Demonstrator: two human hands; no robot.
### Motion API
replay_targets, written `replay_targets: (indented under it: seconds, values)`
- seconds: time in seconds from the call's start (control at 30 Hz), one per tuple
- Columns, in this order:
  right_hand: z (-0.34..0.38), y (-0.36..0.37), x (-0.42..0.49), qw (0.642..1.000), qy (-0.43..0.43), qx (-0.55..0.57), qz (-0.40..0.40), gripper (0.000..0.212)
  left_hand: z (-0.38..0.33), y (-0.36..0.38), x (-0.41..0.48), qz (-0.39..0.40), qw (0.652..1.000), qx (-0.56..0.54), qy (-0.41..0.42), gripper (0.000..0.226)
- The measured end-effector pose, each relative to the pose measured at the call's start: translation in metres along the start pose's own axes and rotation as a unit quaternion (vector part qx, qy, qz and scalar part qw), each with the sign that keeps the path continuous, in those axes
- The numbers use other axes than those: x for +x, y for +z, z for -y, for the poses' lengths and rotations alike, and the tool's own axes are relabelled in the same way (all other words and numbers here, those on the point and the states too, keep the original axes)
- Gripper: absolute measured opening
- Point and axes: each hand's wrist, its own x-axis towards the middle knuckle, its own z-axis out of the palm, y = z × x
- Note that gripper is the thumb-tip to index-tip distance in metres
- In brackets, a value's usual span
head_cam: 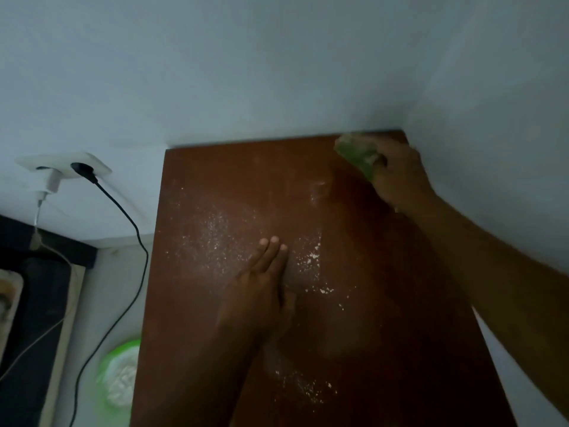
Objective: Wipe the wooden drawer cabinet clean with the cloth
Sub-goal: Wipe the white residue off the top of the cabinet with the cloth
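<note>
The reddish-brown top of the wooden cabinet (pixel 215 186) fills the middle of the head view and butts against pale walls at its far edge and right side. White powder specks are scattered over its middle and near part. My right hand (pixel 400 174) is shut on a bunched green cloth (pixel 355 154) pressed at the far right corner of the top. My left hand (pixel 261 291) rests flat on the middle of the top, fingers straight and close together, holding nothing.
A white wall socket (pixel 64 167) at the left holds a white charger and a black plug whose cable (pixel 135 241) hangs down beside the cabinet. A green bowl (pixel 118 380) with white powder sits low at the left. Dark furniture stands at far left.
</note>
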Motion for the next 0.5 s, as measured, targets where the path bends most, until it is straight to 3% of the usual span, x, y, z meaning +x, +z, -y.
replay_targets:
  seconds: [0.07, 0.17, 0.3, 0.5]
  values:
    - [-0.017, 0.01, 0.046, 0.998, 0.005, -0.049, 0.035, 0.046, 0.0, 0.001, 0.0, 0.002, 1.0, 0.005, 0.004, 0.082]
    - [-0.032, 0.046, 0.043, 0.993, 0.013, -0.087, 0.074, 0.051, -0.001, 0.002, 0.0, -0.014, 1.0, -0.001, 0.007, 0.081]
    - [-0.011, 0.063, -0.03, 0.992, -0.066, -0.052, 0.09, 0.049, -0.001, -0.003, 0.0, -0.011, 1.0, -0.008, 0.012, 0.08]
    - [0.034, 0.034, -0.145, 0.983, -0.011, 0.039, 0.177, 0.057, -0.007, -0.011, 0.001, 0.011, 1.0, -0.02, -0.003, 0.066]
